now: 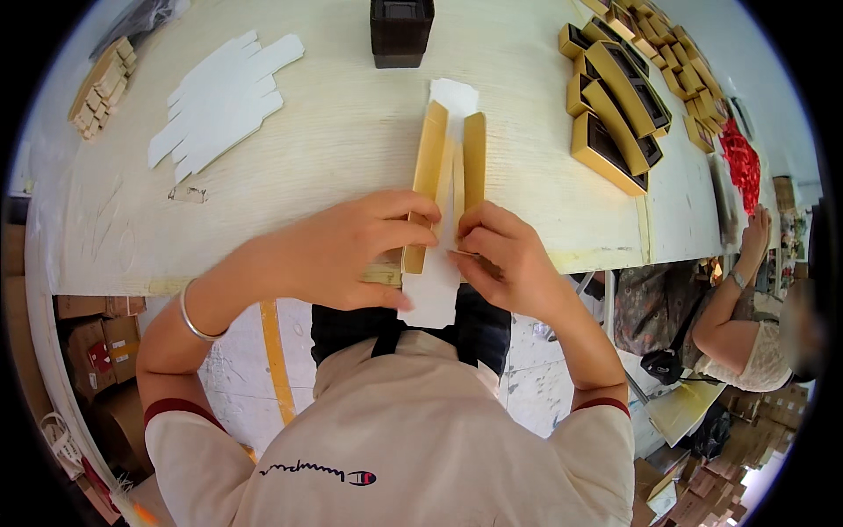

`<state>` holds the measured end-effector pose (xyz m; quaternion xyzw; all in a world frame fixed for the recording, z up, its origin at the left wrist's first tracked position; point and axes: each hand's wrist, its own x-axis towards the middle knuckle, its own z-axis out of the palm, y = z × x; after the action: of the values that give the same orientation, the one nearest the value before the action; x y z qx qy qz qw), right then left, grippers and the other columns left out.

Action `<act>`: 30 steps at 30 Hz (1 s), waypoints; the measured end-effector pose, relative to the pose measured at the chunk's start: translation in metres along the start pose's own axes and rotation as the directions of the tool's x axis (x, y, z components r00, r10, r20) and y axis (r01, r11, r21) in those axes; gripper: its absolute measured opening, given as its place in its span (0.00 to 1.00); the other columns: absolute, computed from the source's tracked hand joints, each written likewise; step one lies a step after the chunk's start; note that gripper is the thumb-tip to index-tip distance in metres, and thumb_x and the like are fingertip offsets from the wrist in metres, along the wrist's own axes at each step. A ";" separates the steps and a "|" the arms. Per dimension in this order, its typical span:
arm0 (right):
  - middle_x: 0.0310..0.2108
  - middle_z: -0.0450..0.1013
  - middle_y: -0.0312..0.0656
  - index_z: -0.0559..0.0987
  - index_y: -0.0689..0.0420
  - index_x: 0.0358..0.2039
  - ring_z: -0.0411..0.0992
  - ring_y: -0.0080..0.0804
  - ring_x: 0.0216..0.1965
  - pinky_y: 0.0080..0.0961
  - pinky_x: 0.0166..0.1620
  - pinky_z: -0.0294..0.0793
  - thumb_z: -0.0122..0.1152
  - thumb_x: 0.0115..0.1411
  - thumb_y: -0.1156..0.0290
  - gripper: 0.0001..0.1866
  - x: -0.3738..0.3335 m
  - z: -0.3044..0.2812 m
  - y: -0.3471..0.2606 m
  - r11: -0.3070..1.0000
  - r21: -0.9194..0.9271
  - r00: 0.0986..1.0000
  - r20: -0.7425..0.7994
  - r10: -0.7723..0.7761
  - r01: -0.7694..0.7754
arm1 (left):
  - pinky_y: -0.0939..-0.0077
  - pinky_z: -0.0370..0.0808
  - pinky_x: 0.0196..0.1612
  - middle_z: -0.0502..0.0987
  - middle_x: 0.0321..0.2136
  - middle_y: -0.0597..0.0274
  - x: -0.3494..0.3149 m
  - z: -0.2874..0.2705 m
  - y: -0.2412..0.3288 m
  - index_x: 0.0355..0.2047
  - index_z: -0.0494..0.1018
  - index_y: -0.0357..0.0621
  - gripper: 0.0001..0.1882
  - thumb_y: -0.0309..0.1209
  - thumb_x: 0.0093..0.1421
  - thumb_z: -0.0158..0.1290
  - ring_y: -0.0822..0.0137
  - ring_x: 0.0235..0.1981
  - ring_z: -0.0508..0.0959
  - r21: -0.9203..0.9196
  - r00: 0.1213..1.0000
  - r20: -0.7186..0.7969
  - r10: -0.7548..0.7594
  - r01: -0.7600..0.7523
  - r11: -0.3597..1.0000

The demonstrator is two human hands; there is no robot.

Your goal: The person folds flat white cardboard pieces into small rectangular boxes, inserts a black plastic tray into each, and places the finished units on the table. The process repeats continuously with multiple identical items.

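In front of me, at the table's near edge, a long narrow gold cardboard box (429,151) stands part-folded, its two side walls raised. Its white sheet (432,294) lies beneath and sticks out at both ends, the near end hanging over the edge. My left hand (351,250) has its fingers bent over the left gold wall, with the thumb apart at the white sheet's near end. My right hand (514,263) is closed in a pinch at the near end of the right gold wall; a thin flap edge shows at its fingertips.
A stack of flat white card blanks (230,101) lies to the left. A dark box (401,33) stands at the far middle. Several gold boxes with black inserts (615,105) are piled at right. Beyond, a person (746,338) works near red material (740,167).
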<state>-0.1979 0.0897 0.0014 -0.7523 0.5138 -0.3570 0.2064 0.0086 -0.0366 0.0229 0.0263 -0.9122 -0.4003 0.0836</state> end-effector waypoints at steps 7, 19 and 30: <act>0.30 0.65 0.47 0.67 0.62 0.33 0.68 0.49 0.33 0.38 0.35 0.69 0.58 0.49 0.85 0.12 0.012 -0.001 -0.016 0.980 0.079 0.982 0.058 0.180 -0.184 | 0.69 0.71 0.38 0.74 0.32 0.61 0.019 0.008 -0.007 0.35 0.75 0.41 0.18 0.29 0.44 0.66 0.58 0.36 0.73 0.165 0.995 -0.098 0.017 -0.001 0.986; 0.57 0.62 0.52 0.69 0.60 0.53 0.70 0.46 0.46 0.33 0.46 0.71 0.61 0.46 0.84 0.30 -0.010 -0.019 -0.023 0.983 -0.178 0.987 0.158 -0.022 0.050 | 0.71 0.69 0.24 0.72 0.22 0.61 0.015 0.029 -0.005 0.25 0.76 0.38 0.05 0.22 0.48 0.62 0.62 0.24 0.73 0.069 0.960 -0.269 -0.075 0.097 0.993; 0.33 0.71 0.45 0.76 0.60 0.36 0.69 0.40 0.28 0.29 0.32 0.70 0.63 0.50 0.84 0.12 -0.001 0.011 -0.012 0.897 0.413 0.919 -0.270 0.287 -0.158 | 0.78 0.71 0.44 0.74 0.43 0.53 0.014 0.003 0.005 0.48 0.65 0.37 0.16 0.28 0.62 0.53 0.69 0.43 0.75 -0.539 0.938 0.085 -0.335 0.327 0.777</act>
<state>-0.1821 0.0944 0.0017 -0.5636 0.5445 -0.5428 0.3020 -0.0050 -0.0327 0.0269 0.1643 -0.7406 -0.6512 0.0231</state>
